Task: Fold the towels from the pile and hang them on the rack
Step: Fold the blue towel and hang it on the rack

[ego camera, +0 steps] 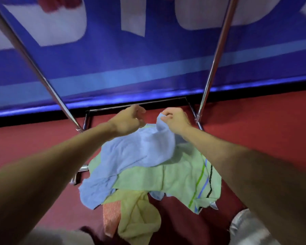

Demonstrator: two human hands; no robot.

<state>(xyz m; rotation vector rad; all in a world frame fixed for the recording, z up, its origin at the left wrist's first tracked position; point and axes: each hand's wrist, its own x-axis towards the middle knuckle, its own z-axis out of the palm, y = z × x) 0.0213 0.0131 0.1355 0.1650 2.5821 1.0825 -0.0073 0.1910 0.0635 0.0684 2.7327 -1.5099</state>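
A light blue towel (131,156) lies crumpled on top of the pile on the red floor. My right hand (175,121) pinches its far corner and lifts it a little. My left hand (129,119) hovers just left of that corner with fingers curled; whether it holds any cloth I cannot tell. Under the blue towel lies a pale green towel (180,175) with green, blue and dark stripes. Nearer me are a yellow towel (138,216) and an orange cloth (109,220). The chrome rack (214,64) rises over the pile on two slanting poles.
The rack's base bars (140,104) frame the pile on the far side and a chrome foot (78,175) sticks out at its left. A blue banner (148,59) with white letters covers the wall behind. A red cloth (60,4) shows blurred at top left.
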